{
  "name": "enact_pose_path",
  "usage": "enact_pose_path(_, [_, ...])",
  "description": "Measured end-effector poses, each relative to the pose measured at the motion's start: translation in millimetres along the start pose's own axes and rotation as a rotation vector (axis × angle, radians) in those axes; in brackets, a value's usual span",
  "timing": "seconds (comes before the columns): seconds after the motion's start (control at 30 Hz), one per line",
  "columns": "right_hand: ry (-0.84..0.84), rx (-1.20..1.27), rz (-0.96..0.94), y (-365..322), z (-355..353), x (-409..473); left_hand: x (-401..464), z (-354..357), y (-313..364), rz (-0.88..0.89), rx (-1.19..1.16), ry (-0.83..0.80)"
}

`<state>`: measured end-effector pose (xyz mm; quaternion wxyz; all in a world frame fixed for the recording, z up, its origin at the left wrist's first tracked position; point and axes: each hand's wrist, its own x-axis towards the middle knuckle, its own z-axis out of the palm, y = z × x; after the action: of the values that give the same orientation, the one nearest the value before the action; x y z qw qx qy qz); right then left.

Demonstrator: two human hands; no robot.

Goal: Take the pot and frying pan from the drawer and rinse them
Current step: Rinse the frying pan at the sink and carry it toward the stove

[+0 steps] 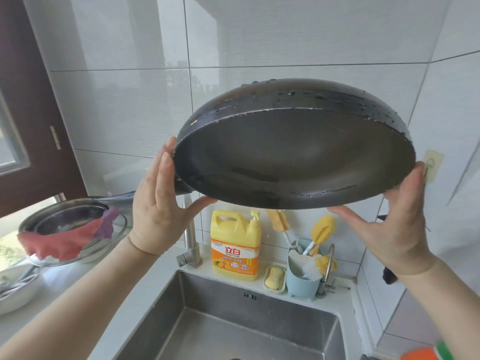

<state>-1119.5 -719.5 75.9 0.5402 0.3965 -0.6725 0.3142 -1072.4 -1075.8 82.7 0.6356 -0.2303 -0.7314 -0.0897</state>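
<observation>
A large black frying pan (293, 152) is held up high above the steel sink (233, 326), tipped so its inside faces me. Water drops cling to its outer wall and rim. My left hand (158, 203) presses flat against the pan's left rim, thumb under the edge. My right hand (397, 219) supports the right rim from below and the side. The pan's dark handle (181, 187) pokes out behind my left hand. A steel pot or bowl (65, 219) rests on the counter at the left, with a red and purple cloth over its edge.
Behind the sink stand a tap (191, 242), a yellow detergent bottle (235, 245), a soap dish (274, 279) and a blue holder with brushes (304, 274). White dishes (15, 289) sit at the far left. The tiled wall is close behind the pan.
</observation>
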Motion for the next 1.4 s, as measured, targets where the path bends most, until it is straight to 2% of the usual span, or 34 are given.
enact_pose_path(0.27, [-0.014,-0.042,0.04,-1.4,-4.7,0.2,4.3,1.3,-0.7,0.04,0.01,0.03])
enact_pose_path(0.47, [-0.015,-0.05,0.055,-8.1,-5.3,-2.9,0.1,7.1,-0.1,-0.02,-0.047,-0.037])
enact_pose_path(0.6, [-0.111,-0.066,0.148,-13.2,-3.4,-8.9,-2.2,10.6,-2.4,-0.066,-0.074,-0.121])
enact_pose_path(0.73, [-0.323,-0.086,0.365,-14.5,0.8,-18.9,-7.2,16.4,-3.7,-0.186,-0.149,-0.365])
enact_pose_path(0.97, [-0.797,0.149,0.848,-3.6,-4.0,-52.4,-55.8,38.0,-10.2,-0.623,-0.51,-1.059])
enact_pose_path(1.03, [-0.87,0.287,0.949,-5.8,-2.5,-64.0,-73.4,40.7,-15.5,-0.731,-0.551,-1.261])
enact_pose_path(1.13, [-0.9,0.479,1.041,-10.8,2.0,-80.1,-88.0,38.9,-18.4,-0.768,-0.541,-1.52])
enact_pose_path(1.23, [-0.929,0.55,1.087,-13.0,3.4,-97.1,-93.4,36.0,-14.8,-0.756,-0.627,-1.632])
enact_pose_path(1.4, [-0.93,0.545,1.14,-11.5,-0.7,-117.2,-103.1,34.7,-5.3,-0.741,-0.661,-1.641])
